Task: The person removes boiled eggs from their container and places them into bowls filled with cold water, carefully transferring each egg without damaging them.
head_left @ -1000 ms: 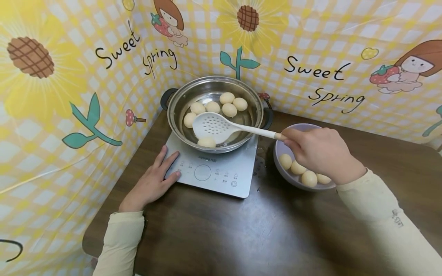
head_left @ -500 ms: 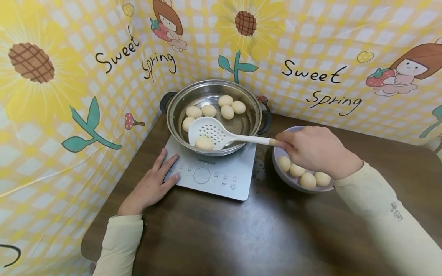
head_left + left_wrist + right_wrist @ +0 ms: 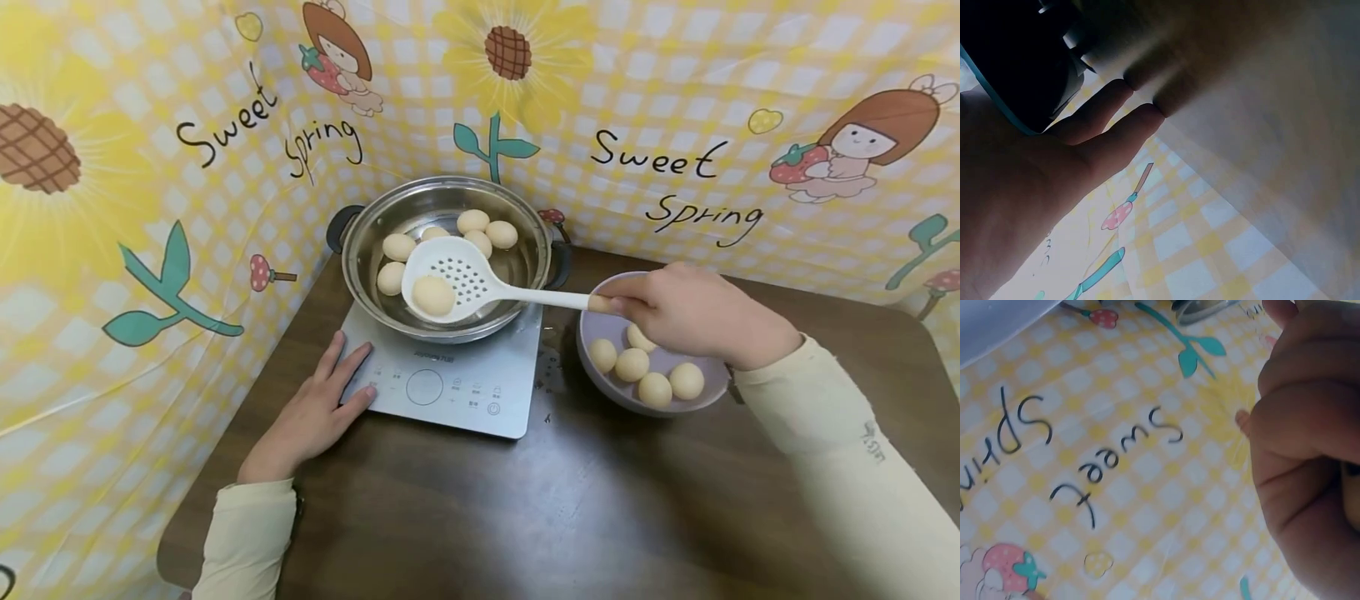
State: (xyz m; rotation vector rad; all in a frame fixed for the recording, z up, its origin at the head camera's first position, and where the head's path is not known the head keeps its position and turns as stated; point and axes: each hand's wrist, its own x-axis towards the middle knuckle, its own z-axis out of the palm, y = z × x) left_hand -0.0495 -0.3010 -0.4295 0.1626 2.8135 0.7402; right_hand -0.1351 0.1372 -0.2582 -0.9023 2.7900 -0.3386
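My right hand [image 3: 686, 312] grips the wooden handle end of a white slotted skimmer [image 3: 472, 283]. One egg [image 3: 433, 296] lies in the skimmer's bowl, over the front part of a steel pot [image 3: 446, 333]. Several more eggs [image 3: 502, 234] sit in the pot behind it. In the right wrist view, my curled fingers [image 3: 1310, 425] wrap the handle. My left hand [image 3: 311, 412] rests with spread fingers at the left edge of the white induction cooktop [image 3: 465, 412] under the pot. The left wrist view shows two of its fingers [image 3: 1116, 140] extended, close against the dark table.
A purple bowl [image 3: 587, 371] holding several eggs [image 3: 656, 389] stands right of the cooktop, partly under my right hand. Water drops dot the brown table [image 3: 480, 508] between them. Black handles [image 3: 343, 228] stick out from the pot. A yellow checked cloth [image 3: 600, 83] hangs behind and to the left.
The skimmer has risen within the pot, and the egg that lay by its front edge is now in its bowl. My right hand has shifted slightly; the left has stayed at the cooktop's edge.
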